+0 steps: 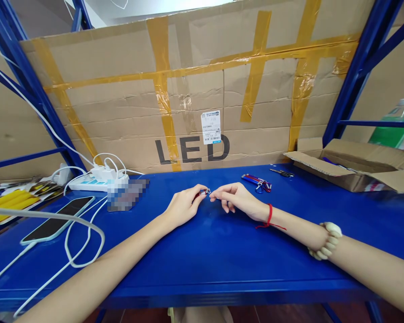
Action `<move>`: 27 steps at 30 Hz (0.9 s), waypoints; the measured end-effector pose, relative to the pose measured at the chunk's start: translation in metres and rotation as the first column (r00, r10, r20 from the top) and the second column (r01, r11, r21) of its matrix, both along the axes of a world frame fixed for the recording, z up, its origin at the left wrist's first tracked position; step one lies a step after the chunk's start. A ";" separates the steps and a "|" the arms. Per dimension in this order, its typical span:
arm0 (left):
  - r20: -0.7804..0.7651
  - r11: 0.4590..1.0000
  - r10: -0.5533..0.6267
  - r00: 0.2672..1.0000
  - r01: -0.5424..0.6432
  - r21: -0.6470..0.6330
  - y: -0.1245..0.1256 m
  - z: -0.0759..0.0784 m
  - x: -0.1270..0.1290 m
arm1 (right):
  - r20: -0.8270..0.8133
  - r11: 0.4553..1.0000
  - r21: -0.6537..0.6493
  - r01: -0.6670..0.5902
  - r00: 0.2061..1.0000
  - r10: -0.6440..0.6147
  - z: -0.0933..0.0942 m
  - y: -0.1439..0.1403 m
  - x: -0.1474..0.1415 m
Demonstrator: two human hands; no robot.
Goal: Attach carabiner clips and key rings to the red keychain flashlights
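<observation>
My left hand [185, 204] pinches a small red piece with a silver metal end and ring [206, 192] between thumb and forefinger. Most of its red part is hidden by the fingers. Just to the right of the ring is my right hand [234, 198], thumb and forefinger pressed together, the other fingers curled loosely. Whether something tiny sits in that pinch is too small to make out. Beyond the right hand, blue and red stick-shaped keychains [256, 181] with small carabiner clips lie together on the blue table [202, 255].
An open cardboard box [353, 166] stands at the back right, near a small dark metal object [282, 172]. On the left are a phone [59, 217], a power strip [94, 180] and looping white cables [103, 237]. A large cardboard sheet [121, 116] closes off the back.
</observation>
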State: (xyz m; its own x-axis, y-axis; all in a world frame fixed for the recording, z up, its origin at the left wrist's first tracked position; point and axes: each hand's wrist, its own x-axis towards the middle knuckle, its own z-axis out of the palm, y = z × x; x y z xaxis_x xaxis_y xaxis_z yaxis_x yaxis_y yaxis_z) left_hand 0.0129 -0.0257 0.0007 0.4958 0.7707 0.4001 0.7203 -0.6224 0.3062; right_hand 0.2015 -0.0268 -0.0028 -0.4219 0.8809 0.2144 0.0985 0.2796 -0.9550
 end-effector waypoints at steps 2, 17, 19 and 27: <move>0.001 1.000 -0.002 1.000 0.002 -0.004 0.000 0.000 0.000 | 0.003 1.000 0.001 0.011 1.000 -0.011 0.001 -0.001 -0.001; -0.001 1.000 -0.012 1.000 0.012 0.013 0.002 -0.001 0.000 | 0.111 0.997 0.053 0.056 0.992 -0.062 -0.001 -0.003 -0.003; 0.001 1.000 -0.013 1.000 0.013 0.017 0.001 -0.001 0.000 | 0.113 0.997 0.056 0.047 0.992 -0.054 0.000 -0.003 -0.004; -0.005 1.000 -0.009 1.000 0.009 -0.004 0.001 0.000 0.000 | 0.106 0.997 0.076 0.029 0.994 -0.037 -0.001 -0.002 -0.001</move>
State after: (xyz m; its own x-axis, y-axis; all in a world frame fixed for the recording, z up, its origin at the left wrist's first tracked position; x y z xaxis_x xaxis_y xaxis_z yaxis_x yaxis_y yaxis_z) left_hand 0.0129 -0.0249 0.0009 0.5046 0.7679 0.3947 0.7164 -0.6275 0.3049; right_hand 0.2003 -0.0286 -0.0043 -0.4172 0.8779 0.2348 0.2094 0.3443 -0.9152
